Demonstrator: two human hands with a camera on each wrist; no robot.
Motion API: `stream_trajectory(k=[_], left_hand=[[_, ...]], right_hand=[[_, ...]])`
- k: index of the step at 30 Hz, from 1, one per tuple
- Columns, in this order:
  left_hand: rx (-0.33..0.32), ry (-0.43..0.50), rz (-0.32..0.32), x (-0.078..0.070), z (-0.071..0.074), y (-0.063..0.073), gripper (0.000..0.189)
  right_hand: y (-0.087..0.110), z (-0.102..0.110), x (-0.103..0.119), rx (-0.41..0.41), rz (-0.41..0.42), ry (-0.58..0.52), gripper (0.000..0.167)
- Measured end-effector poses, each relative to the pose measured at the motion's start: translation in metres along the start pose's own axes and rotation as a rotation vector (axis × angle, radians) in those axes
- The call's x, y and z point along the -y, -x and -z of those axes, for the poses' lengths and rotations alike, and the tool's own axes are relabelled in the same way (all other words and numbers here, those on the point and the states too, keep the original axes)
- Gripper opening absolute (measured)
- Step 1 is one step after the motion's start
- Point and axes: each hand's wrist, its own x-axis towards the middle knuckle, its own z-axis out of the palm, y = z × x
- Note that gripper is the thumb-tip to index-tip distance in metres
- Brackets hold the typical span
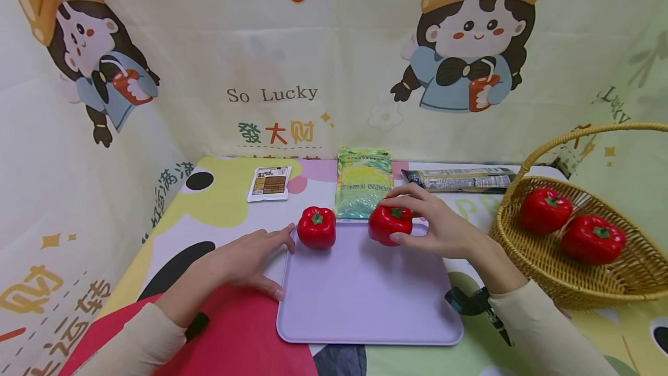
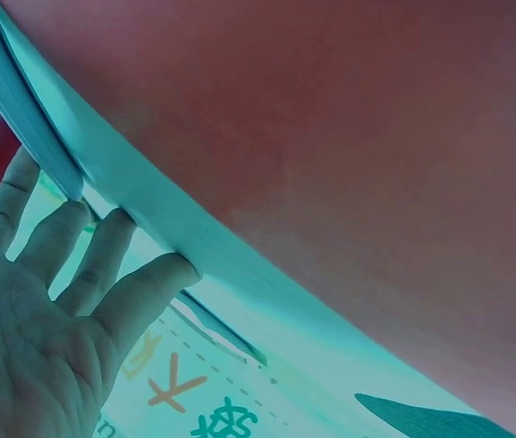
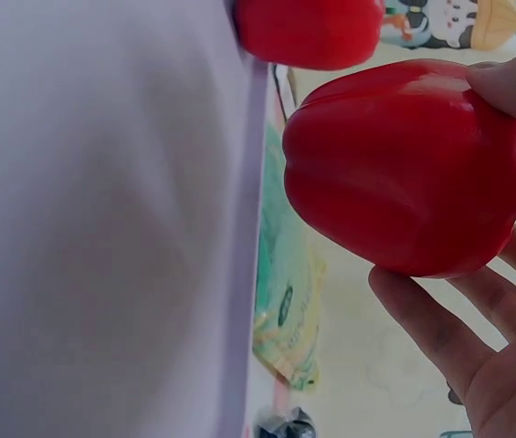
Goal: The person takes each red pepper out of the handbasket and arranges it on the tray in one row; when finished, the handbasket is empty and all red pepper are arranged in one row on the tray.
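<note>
My right hand grips a red bell pepper between thumb and fingers, over the back right part of a lilac tray. The right wrist view shows this bell pepper raised off the tray surface. Another red bell pepper sits at the tray's back left corner. My left hand is at the tray's left edge, thumb and fingertips right at the rim. In the left wrist view its fingers are spread, fairly straight, and grip nothing.
A wicker basket with a tall handle stands at the right, two red bell peppers inside. Behind the tray lie a green-yellow pouch, a small white packet and a long dark package. A printed curtain closes off the back.
</note>
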Motion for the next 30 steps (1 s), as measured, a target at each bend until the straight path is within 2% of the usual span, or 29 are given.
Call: stream_trajectory(k=[8,19,30], left_hand=[[-0.004,0.003,0.003,0.0,-0.001,0.001,0.077],[-0.011,-0.001,-0.007,0.001,-0.002,0.001,0.075],[-0.008,-0.012,-0.008,0.001,-0.002,0.002,0.077]], right_hand=[[-0.008,-0.011,0.002,0.027,0.011,0.014,0.058],[-0.018,-0.03,0.001,0.068,0.037,-0.033,0.058],[-0.023,-0.039,0.002,0.1,-0.004,-0.067,0.062]])
